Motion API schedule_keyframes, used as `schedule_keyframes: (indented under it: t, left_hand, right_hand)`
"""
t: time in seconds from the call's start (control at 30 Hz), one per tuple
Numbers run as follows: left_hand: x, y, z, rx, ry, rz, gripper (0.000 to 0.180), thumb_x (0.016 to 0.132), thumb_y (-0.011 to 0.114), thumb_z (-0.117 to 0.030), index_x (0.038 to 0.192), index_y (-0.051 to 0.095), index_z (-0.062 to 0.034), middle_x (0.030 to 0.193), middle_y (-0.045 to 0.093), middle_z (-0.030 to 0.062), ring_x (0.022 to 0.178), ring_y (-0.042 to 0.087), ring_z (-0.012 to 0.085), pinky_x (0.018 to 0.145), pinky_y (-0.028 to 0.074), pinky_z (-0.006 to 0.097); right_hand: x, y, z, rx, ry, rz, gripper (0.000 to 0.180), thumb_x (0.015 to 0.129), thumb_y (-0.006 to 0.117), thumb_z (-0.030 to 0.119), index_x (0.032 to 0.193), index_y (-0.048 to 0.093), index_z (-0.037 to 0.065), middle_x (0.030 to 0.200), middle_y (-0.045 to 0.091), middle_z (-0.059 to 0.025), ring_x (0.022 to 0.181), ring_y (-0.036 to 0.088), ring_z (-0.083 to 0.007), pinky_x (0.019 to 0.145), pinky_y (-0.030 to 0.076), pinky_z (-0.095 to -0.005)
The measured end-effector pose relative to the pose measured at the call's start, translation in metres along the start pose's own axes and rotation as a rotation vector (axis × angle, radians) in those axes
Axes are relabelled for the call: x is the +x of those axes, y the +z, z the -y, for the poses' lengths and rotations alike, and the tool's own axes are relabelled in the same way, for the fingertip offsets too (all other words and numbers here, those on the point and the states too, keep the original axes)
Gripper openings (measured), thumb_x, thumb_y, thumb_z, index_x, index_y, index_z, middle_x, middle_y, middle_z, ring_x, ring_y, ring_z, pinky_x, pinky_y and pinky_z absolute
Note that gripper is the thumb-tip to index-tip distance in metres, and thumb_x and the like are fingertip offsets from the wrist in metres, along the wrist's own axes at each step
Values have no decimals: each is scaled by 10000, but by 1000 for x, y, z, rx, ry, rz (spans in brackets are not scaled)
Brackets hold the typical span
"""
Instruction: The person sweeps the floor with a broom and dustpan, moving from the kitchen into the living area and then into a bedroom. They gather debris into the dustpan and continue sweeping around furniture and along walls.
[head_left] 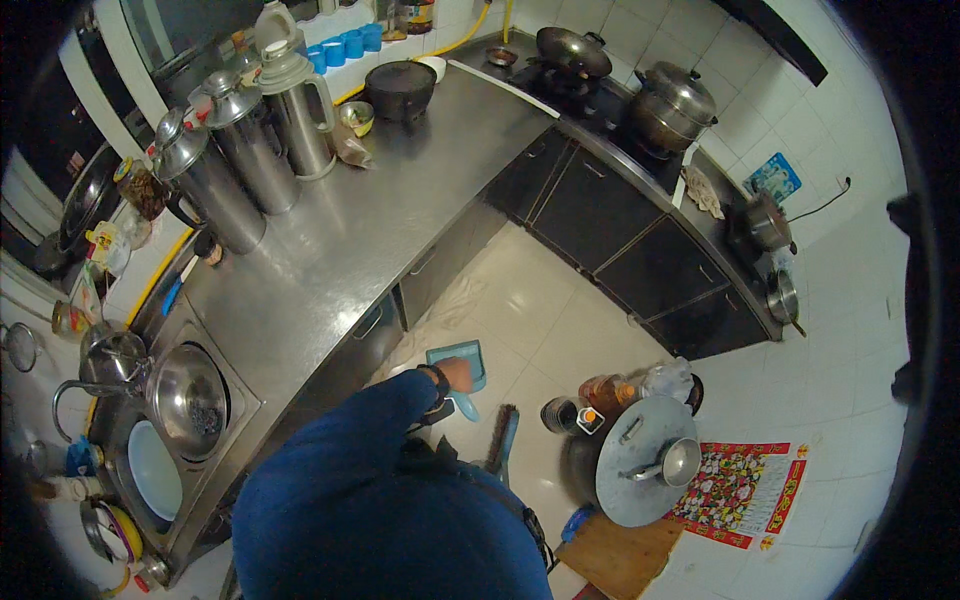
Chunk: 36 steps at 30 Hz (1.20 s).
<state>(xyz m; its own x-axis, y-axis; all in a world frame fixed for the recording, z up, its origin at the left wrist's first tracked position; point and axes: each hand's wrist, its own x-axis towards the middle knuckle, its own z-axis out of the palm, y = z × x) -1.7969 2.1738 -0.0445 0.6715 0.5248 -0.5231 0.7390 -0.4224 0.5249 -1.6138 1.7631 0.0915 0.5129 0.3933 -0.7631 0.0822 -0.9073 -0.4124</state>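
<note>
My left hand [456, 374] reaches down to the floor in a blue sleeve, a dark band at its wrist. It is closed at a teal dustpan [477, 368], between the pan and a light blue handle [464, 406]; the fingertips are hidden. A brush [501, 438] with dark bristles and a blue back is just to the right of my forearm, its lower part hidden by my body. My right hand is out of sight.
A steel counter [330, 230] with a sink [215, 400] runs along the left. Black cabinets [610, 240] stand ahead under the stove. At right are a large lidded container [630, 490], bottles [610, 392] and a wooden board [620, 555].
</note>
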Motion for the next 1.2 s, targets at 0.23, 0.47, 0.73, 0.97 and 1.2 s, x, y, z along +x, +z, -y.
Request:
schedule_keyframes:
  t: [0.23,0.47,0.73,0.97,1.2]
  left_hand:
    - [-5,9,-9,-114,-83,-282,184,645,594,-143,700,654,22,724,631,232,675,630,362,618,505,443]
    - [-10,44,6,-214,-162,-300,255,606,596,-181,758,660,14,802,636,242,768,633,389,673,513,465]
    - [-34,67,17,-225,-147,-285,256,600,596,-183,742,646,24,791,628,246,783,622,408,695,499,476]
    - [-36,86,21,-209,-93,-264,277,621,611,-211,756,641,28,816,624,244,774,611,405,706,491,465]
    - [-47,97,26,-201,-21,-226,272,625,616,-209,758,633,27,800,612,257,783,597,419,693,480,486]
  right_hand:
    - [3,5,18,-46,-14,6,310,766,577,140,1025,622,-24,691,612,-127,622,590,-218,565,461,-335]
    - [10,7,33,-115,-34,33,312,776,578,174,1015,624,-20,708,618,-140,648,595,-233,591,464,-345]
    - [12,8,33,-116,-42,33,320,786,579,213,1004,625,-17,728,625,-155,677,602,-250,621,467,-356]
    - [8,15,25,-74,-24,17,330,795,580,247,993,627,-13,745,631,-168,702,607,-265,647,469,-366]
    - [-1,23,13,-18,-12,-14,345,804,581,281,983,628,-10,763,637,-181,728,613,-280,673,472,-376]
